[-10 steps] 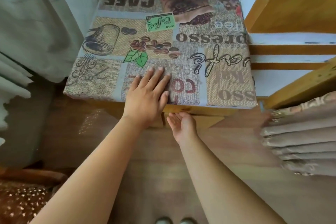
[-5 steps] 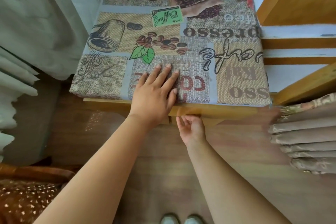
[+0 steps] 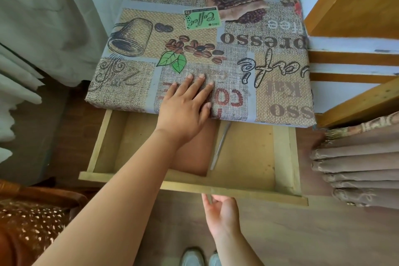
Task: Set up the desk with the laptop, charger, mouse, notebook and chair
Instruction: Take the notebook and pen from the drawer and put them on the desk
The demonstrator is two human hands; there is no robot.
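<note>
The small desk (image 3: 280, 84) is covered with a coffee-print cloth. My left hand (image 3: 183, 110) lies flat on its near edge, fingers spread, holding nothing. Under the top, a shallow wooden drawer (image 3: 254, 192) stands pulled out toward me. My right hand (image 3: 220, 214) is below the middle of the drawer front, with its fingers curled up against the board's underside. Inside the drawer lies a flat reddish-brown rectangle (image 3: 200, 149), partly hidden by my left forearm. A slim silvery stick-like thing (image 3: 220, 147) lies beside it. At the lower left is a brown chair seat (image 3: 32, 218) with a speckled cushion.
White curtains (image 3: 32, 28) hang at the left and behind the desk. A wooden frame (image 3: 356, 6) and folded brown curtain fabric (image 3: 356, 168) crowd the right side. My shoes (image 3: 200, 257) stand on the wood floor just below the drawer.
The drawer was closed before and has slid out toward me, with my right hand moving back along with its front. My left hand has stayed flat on the desk top.
</note>
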